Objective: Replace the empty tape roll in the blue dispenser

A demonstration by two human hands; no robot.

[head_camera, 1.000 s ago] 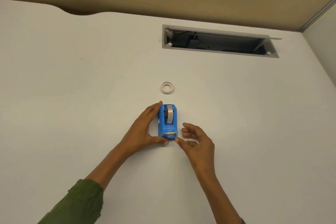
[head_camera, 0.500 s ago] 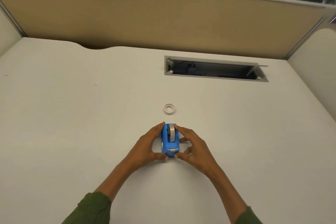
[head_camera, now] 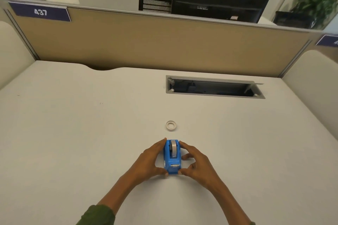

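1. Our left hand [head_camera: 146,162] grips the blue dispenser's left side.
2. The dispenser [head_camera: 172,159] stands on the white bench [head_camera: 73,142], roll loaded; an empty ring [head_camera: 171,125] lies just beyond.
3. Our right hand [head_camera: 196,163] grips its right side.

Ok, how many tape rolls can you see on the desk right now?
2. One roll sits mounted in the blue dispenser, held between the left hand and right hand. The other ring lies flat on the desk just beyond it.
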